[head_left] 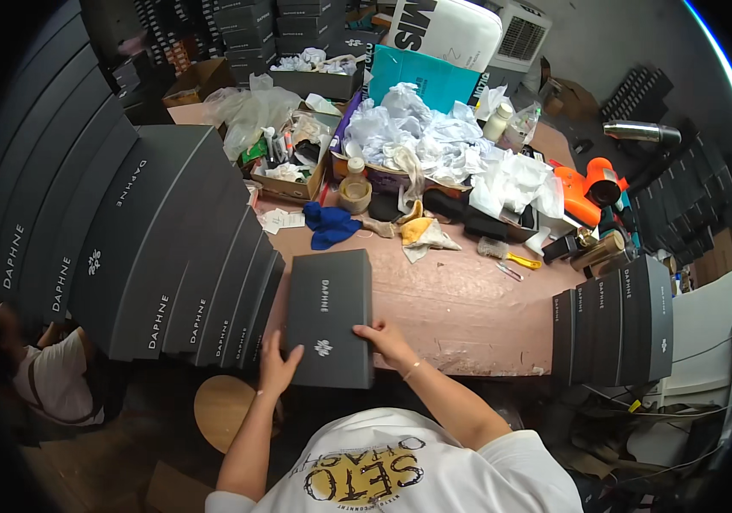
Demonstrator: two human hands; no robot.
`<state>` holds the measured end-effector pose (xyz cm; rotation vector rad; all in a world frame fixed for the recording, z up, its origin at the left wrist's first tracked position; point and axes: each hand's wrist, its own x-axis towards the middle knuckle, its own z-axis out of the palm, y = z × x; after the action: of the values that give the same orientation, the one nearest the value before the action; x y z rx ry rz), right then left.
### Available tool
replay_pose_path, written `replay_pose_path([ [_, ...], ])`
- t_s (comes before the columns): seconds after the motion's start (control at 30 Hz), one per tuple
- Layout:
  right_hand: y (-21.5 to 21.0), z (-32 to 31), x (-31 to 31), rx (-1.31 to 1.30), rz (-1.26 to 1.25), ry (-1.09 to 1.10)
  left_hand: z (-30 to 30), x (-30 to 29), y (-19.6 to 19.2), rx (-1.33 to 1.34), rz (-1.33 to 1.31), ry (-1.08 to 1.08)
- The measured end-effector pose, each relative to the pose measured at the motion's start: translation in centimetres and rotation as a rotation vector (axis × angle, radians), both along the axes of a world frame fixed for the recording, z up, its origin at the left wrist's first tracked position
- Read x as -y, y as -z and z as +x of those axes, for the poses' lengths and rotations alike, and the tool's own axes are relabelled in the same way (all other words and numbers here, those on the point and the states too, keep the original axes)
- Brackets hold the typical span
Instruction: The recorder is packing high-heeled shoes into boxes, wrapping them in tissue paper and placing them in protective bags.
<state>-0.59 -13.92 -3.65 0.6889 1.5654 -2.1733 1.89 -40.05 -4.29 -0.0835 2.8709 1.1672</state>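
A dark grey shoebox (329, 308) with its lid on lies at the near edge of the table, its near end sticking out past the edge. My left hand (280, 363) grips its left side near the front corner, fingers along the side. My right hand (387, 342) holds the right side, thumb resting on the lid. The box's contents are hidden. Just left of it rises a tall stack of matching shoeboxes (161, 239). Beyond the box lie a crumpled blue cloth (329, 226) and a yellow-stained white rag (424, 239).
A shorter shoebox stack (614, 325) stands at the table's right end. At the back are a carton of crumpled white paper (408, 128), a bottle (355, 184), a yellow-handled brush (509, 254) and an orange heat gun (584, 192). A round stool (227, 415) and another person (54, 376) are at the lower left.
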Motion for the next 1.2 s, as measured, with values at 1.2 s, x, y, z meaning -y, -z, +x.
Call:
replay_pose_path([
  [1.2,-2.3,4.8,-18.0,-0.356,1.508,-0.305,-14.6,-9.6,-6.6,-0.075,0.273,0.160],
])
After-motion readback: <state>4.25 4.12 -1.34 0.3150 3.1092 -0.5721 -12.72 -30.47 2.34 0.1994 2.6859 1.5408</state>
